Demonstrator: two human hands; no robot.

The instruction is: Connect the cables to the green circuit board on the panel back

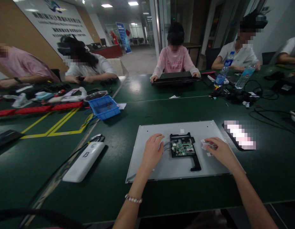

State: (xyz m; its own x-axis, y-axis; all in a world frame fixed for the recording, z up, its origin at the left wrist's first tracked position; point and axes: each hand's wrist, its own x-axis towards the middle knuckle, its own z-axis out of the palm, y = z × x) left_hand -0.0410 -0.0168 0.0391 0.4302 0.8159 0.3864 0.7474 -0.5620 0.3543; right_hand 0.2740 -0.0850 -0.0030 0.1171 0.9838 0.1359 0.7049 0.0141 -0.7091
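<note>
A flat grey metal panel [159, 171] lies before me on the table. Fixed at its middle is a green circuit board [182, 149] in a black plastic frame [195, 163], with thin wires running off its left side. My left hand [152, 151] hovers over the panel left of the board, near the wires, its fingers loosely curved and apart with nothing in them. On the right side, my right hand [220, 151] has its thumb and fingertips closed on a small whitish, partly clear piece [205, 144]; its exact kind is unclear.
A phone [240, 135] lies right of the panel. To the left are a white power bank [85, 162] with cables and a blue plastic tray [104, 107]. Water bottles [245, 76] and dark cables stand at the back right. A person opposite holds a dark flat panel [176, 78].
</note>
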